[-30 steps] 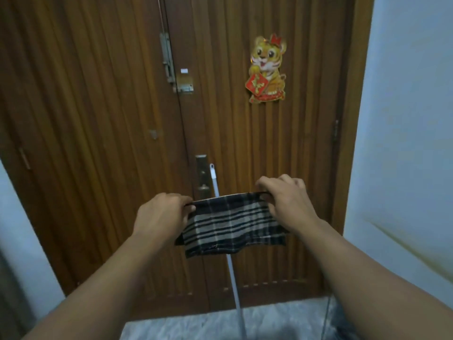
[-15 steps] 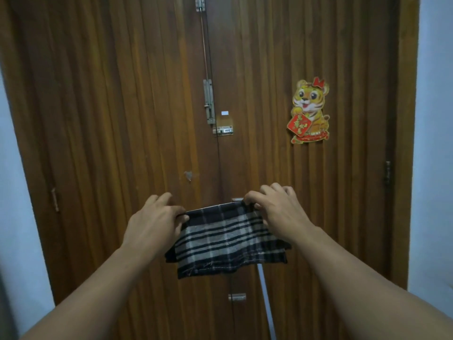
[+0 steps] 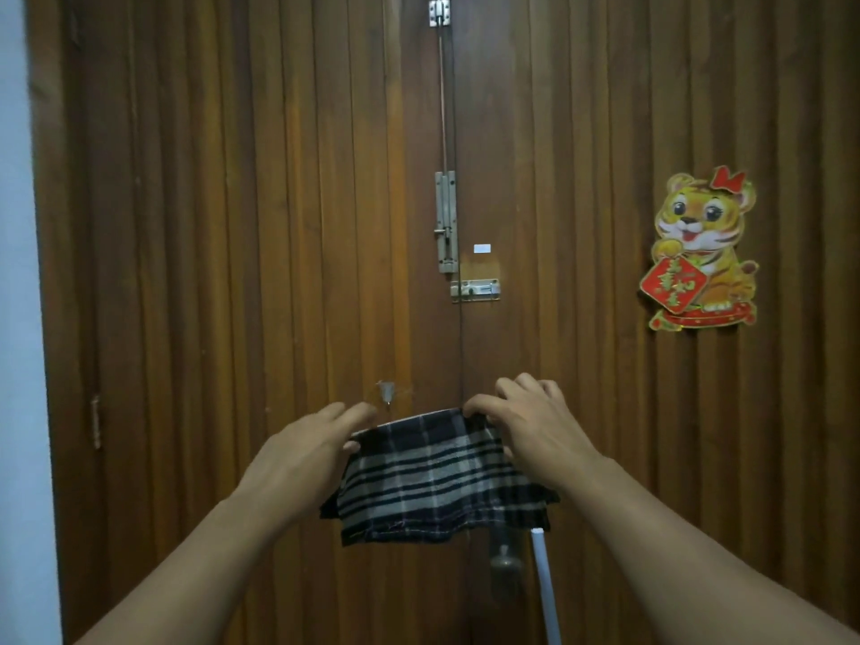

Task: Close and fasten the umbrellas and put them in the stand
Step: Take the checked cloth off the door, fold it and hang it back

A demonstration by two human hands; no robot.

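A dark brown double door of vertical ribbed wood [image 3: 279,225] fills nearly the whole view, with a strip of pale wall [image 3: 16,318] along its left edge. Two bare forearms reach up from the bottom corners toward the middle. Between them hangs a black, grey and white plaid piece of fabric [image 3: 433,481], held up in front of the door just below its centre seam; whether it belongs to an umbrella cannot be told. The right hand [image 3: 535,425] pinches the fabric's upper right corner with curled fingers. The left hand [image 3: 307,451] is at the upper left corner with its fingers stretched forward and partly spread; its grip on the cloth cannot be made out. A yellow cartoon tiger sticker holding a red diamond sign [image 3: 700,251] sits on the right door leaf. A grey metal slide bolt [image 3: 446,221] runs down the seam. A thin white rod [image 3: 547,588] leans below the fabric's right side, beside a dark door knob [image 3: 502,563].
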